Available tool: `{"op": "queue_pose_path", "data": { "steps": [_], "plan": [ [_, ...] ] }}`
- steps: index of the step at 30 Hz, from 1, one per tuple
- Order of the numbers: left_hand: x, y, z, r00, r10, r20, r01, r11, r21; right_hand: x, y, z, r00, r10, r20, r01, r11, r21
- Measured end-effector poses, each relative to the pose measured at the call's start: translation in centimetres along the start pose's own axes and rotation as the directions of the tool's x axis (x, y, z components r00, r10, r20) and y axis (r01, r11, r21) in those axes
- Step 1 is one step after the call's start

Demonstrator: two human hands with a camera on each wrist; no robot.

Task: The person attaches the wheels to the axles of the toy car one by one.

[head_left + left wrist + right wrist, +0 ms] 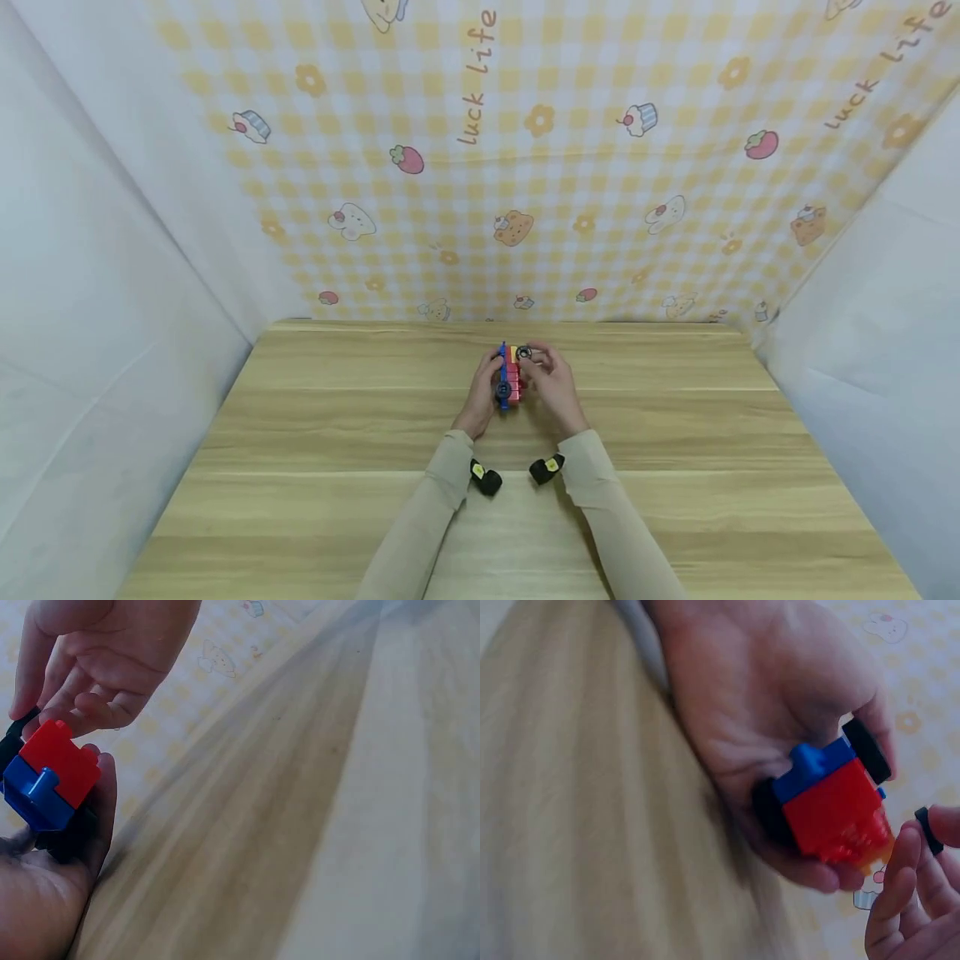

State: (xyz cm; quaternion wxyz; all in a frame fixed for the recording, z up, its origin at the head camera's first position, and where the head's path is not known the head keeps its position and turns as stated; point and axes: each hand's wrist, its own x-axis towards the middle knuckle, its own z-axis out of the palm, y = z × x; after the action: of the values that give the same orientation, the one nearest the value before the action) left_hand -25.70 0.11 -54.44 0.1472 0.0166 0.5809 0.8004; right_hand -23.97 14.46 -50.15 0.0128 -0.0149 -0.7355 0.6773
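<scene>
My left hand grips a toy block car turned on its side above the table. The car has a blue base, red blocks and a yellow piece at its far end. Black wheels sit on both sides of the base in the right wrist view. My right hand pinches a loose black wheel between thumb and fingertips, just beside the yellow end and apart from the car. In the left wrist view the red block and blue base show end-on; the left fingers are partly hidden behind them.
A wood-grain table lies under both hands. Behind it hangs a yellow checked cloth, with white cloth walls on either side. Small black wrist cameras stick out inward from both sleeves.
</scene>
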Motion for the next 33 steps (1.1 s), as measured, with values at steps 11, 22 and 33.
{"op": "queue_pose_path", "data": {
  "steps": [11,22,33],
  "plan": [
    [-0.1,-1.0,0.2,0.998,0.067,0.019,-0.067,0.998,0.014,-0.4,0.6,0.6,1.0,-0.002,0.013,0.002,0.999,-0.038],
    [-0.1,-0.7,0.6,0.996,0.089,0.017,-0.09,0.995,0.053,-0.6,0.4,0.6,0.998,-0.051,0.021,0.053,0.991,-0.12],
    [0.2,0.0,0.5,0.996,0.085,0.002,-0.085,0.987,0.138,-0.7,-0.5,1.4,0.995,-0.104,0.012,0.104,0.965,-0.24]
  ]
}}
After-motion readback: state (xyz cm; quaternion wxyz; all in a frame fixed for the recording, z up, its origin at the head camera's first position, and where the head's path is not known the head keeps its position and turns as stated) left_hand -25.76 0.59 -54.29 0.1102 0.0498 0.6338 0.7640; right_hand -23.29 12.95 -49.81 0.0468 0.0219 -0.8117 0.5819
